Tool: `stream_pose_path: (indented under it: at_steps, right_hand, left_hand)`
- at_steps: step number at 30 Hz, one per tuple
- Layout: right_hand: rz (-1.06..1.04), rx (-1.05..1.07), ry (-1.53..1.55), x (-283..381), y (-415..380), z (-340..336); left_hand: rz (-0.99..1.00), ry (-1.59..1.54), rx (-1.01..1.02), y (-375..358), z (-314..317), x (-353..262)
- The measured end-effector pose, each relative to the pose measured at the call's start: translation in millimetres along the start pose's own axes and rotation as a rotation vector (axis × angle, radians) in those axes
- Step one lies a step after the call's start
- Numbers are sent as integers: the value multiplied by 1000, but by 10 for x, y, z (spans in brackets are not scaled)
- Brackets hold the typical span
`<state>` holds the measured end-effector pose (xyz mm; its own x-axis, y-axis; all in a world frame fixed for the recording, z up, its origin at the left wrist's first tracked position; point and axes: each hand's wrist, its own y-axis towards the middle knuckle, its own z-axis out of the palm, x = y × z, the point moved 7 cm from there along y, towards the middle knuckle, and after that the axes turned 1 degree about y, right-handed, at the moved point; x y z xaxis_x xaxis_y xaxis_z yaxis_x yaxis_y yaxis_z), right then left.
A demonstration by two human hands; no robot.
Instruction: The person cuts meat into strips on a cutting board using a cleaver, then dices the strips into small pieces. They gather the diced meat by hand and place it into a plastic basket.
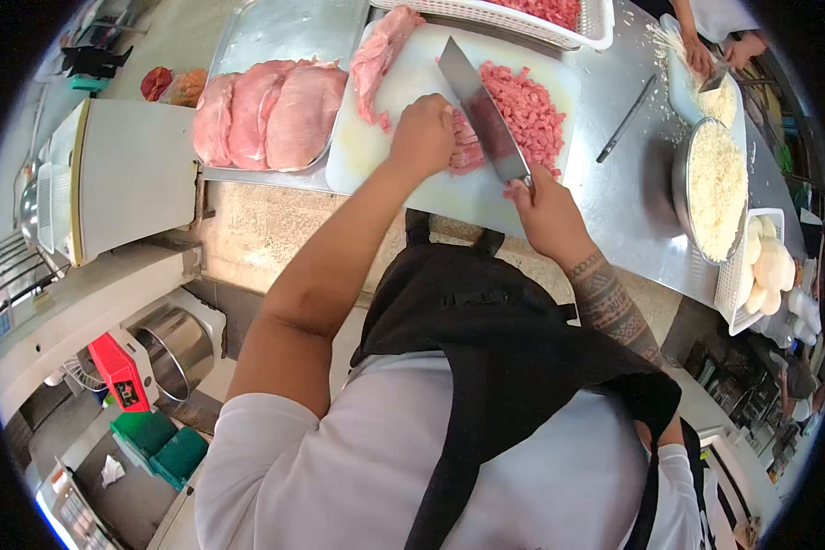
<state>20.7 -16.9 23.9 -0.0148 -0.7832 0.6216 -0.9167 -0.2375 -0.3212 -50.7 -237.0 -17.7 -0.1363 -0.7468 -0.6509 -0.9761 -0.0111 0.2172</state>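
On a white cutting board (412, 203) my left hand (423, 136) is closed, its curled fingers pressing down on raw meat strips (467, 151). My right hand (548, 215) grips the handle of a broad cleaver (481, 108). The blade stands between the strips and a heap of diced meat (527, 110) to its right, its tip pointing to the far side. A long raw meat piece (385, 57) lies at the board's far left. Large meat slabs (270, 115) rest side by side in a metal tray (261, 37) left of the board.
A white basket (600, 32) of diced meat stands beyond the board. To the right lie a dark knife (627, 119), a metal bowl (681, 179) of pale chopped food, and a basket (736, 316) of peeled white vegetables. Another person's hands (699, 53) work at the far right.
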Motion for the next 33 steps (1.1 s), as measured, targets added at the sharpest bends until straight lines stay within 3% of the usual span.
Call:
stream_pose_path:
  at_steps: [2, 5, 8, 14, 23, 26, 29, 32, 33]
  right_hand:
    - [3, -5, -51, 30, -94, 18]
    - [29, 11, -93, 80, -107, 40]
    - [10, 10, -107, 103, -127, 104]
    - [-3, 10, -123, 136, -135, 95]
    - [-10, -28, -47, 63, -134, 82]
    - [5, -19, -45, 81, -147, 72]
    - [9, -9, -64, 36, -126, 95]
    - [10, 5, -65, 43, -113, 86]
    - [12, 12, -60, 49, -124, 82]
  left_hand:
    - [-46, -123, -21, 64, -298, 112]
    - [-117, 78, -104, 93, -850, 353]
    - [-213, 230, 14, 92, -1211, 492]
    - [-161, 361, 151, -94, -761, 574]
    - [-69, 426, 21, -59, -415, 598]
    - [16, 336, -1, 62, -421, 537]
    - [-197, -78, 166, 255, -420, 331]
    - [-131, -97, 251, 369, -189, 346]
    - [-256, -149, 310, 350, -131, 370]
